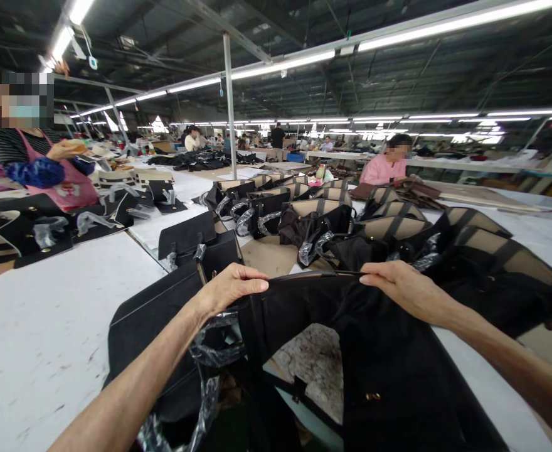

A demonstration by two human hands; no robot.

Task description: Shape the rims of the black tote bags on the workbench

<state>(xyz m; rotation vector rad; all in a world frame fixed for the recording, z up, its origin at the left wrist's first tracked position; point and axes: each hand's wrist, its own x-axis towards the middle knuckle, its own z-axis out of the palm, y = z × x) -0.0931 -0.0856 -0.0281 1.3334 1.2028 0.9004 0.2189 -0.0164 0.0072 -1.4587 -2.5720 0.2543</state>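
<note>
A black bag [379,351] hangs in front of me, held up by its top rim. My left hand [231,287] is closed over the left end of that rim, fingers curled on the edge. At the right part of the rim, my right hand [401,285] pinches the same edge. Clear plastic wrap [210,342] covers a handle hanging below my left wrist. Crumpled paper stuffing [313,361] shows through the bag's gap. A second black bag [153,314] lies on the white table [45,326] under my left forearm.
Several black and beige striped bags [323,216] stand in rows on the table ahead and to the right. A person in a pink apron [45,169] works at the far left, another in pink [389,166] sits beyond the bags. A steel post [229,107] rises mid-table.
</note>
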